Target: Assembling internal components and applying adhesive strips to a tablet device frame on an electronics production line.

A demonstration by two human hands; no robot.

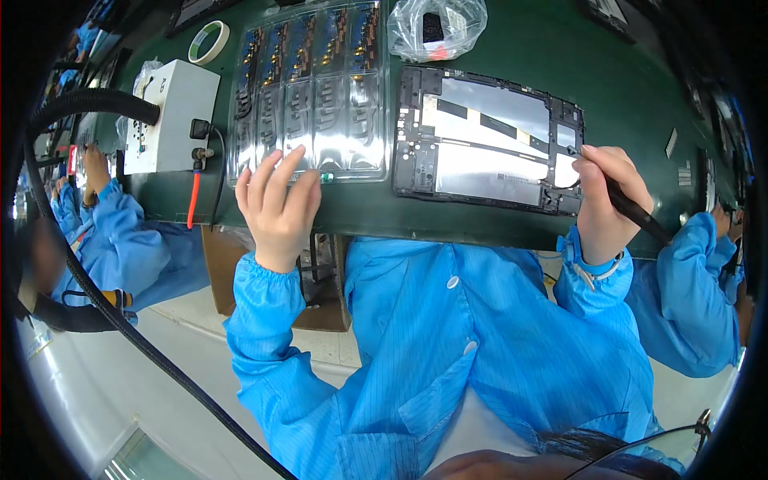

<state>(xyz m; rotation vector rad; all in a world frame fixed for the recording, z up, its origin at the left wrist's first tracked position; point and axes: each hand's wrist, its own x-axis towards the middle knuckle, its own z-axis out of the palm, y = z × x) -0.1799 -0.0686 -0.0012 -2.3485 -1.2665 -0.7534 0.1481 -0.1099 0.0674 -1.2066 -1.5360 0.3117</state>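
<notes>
An opened tablet frame (480,140) with silvery inner plates lies on the dark green bench (608,72). My right hand (606,200) grips a black pen-like tool (636,212), its tip resting on the frame's right edge. My left hand (278,204) lies with fingers spread on the near edge of a clear plastic tray (308,92) that holds several rows of small parts. Both arms wear blue sleeves.
A white box (168,116) with an orange hose stands left of the tray. A tape roll (208,42) and a clear bag (436,28) lie at the back. Black hose (120,320) loops at the left. Other people in blue sit on both sides.
</notes>
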